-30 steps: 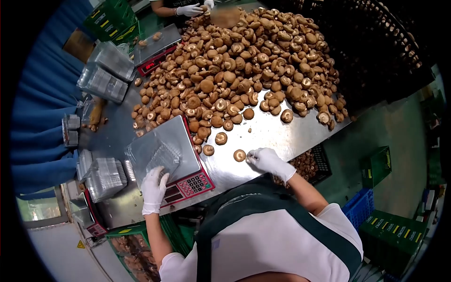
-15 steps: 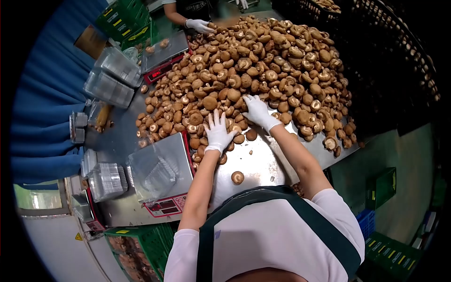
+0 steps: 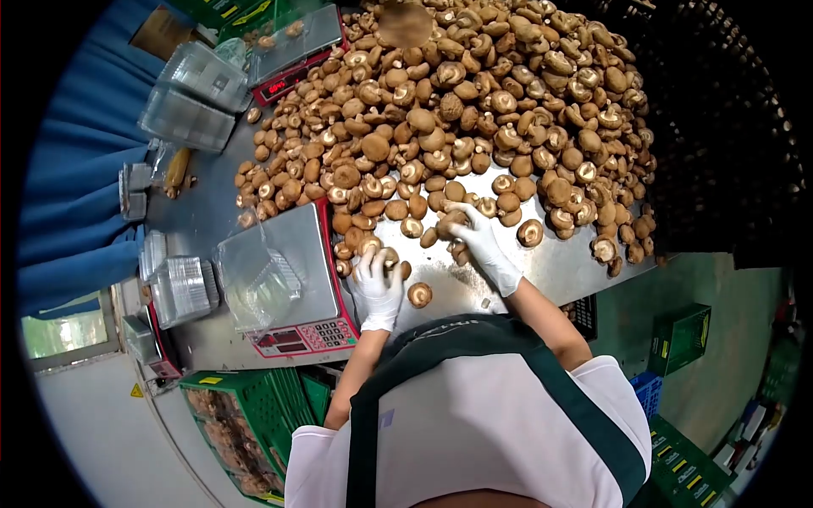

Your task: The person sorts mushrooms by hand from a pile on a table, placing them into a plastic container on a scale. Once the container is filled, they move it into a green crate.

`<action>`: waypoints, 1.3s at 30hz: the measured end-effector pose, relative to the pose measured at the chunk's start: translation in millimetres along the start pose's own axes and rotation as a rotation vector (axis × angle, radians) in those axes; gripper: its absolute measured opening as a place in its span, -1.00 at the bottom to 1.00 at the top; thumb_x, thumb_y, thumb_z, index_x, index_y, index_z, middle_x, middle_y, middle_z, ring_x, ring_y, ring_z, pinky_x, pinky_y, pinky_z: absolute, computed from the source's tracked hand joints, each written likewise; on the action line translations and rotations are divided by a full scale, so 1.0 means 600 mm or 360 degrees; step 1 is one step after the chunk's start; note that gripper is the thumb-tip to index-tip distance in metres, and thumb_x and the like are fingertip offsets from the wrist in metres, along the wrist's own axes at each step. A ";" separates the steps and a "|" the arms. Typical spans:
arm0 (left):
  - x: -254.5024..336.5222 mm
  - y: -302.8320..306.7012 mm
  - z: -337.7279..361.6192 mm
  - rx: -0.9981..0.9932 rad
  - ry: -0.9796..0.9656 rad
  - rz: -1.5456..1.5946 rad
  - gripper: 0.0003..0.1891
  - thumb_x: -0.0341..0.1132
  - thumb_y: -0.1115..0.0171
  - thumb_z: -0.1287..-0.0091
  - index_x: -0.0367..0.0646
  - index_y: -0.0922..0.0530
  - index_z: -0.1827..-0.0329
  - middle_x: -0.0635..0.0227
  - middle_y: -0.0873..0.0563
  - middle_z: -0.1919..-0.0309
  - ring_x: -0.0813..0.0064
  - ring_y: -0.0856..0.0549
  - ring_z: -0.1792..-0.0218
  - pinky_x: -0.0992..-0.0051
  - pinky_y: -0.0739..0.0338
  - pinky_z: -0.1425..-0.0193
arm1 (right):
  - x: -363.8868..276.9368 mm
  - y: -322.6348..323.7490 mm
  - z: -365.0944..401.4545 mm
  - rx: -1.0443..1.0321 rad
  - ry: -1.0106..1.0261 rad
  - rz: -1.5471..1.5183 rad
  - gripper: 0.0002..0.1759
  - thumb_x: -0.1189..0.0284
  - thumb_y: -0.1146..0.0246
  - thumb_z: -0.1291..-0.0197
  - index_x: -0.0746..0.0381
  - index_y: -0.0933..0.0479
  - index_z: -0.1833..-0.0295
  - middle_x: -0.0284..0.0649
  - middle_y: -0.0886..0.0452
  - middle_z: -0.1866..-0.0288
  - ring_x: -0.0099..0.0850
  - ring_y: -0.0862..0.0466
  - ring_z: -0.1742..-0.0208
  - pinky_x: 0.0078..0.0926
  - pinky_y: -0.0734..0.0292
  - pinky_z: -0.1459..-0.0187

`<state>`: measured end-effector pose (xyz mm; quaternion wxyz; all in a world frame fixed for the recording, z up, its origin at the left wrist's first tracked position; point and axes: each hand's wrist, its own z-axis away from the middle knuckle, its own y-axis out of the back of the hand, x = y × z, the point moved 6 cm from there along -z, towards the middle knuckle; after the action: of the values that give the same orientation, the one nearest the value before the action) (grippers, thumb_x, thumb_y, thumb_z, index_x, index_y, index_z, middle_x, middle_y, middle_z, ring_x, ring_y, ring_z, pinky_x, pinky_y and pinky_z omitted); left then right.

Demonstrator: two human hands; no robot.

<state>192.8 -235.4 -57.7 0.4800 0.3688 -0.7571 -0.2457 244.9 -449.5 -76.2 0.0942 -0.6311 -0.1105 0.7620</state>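
Observation:
Brown shiitake mushrooms lie in a large heap on the metal table. My left hand, in a white glove, is beside the red scale with its fingers curled round a mushroom at the near edge of the heap. To its right, my gloved right hand is closed on mushrooms, one a brown cap at the fingertips. The palm side of both hands is hidden. One loose mushroom sits between my hands and my apron.
A scale bearing a clear plastic tray stands at left. Another scale is farther back. Stacked clear trays line the left side. Green crates stand below the table, and black crates at right.
Both hands have drawn back toward my body, bringing mushrooms out of the heap. Their spread fingers have curled in. The view has shifted, and the other person's gloved hand is out of sight.

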 end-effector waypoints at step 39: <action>0.024 -0.082 -0.024 -0.0707 -0.0318 -0.0241 -0.37 -0.07 -0.28 -0.06 0.02 -0.43 -0.25 0.25 -0.34 -0.34 0.11 -0.23 -0.37 -0.03 0.00 -0.39 | -0.008 0.055 0.048 0.0097 -0.0448 -0.0382 -0.53 0.51 -0.21 -0.22 0.34 -0.38 -0.25 -0.31 -0.60 0.23 -0.61 -0.57 0.35 -0.70 -0.51 0.29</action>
<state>217.8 -276.7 -79.4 0.4523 0.2839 -0.6984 -0.4765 217.5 -483.7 -75.8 0.1871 -0.4975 -0.1738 0.8290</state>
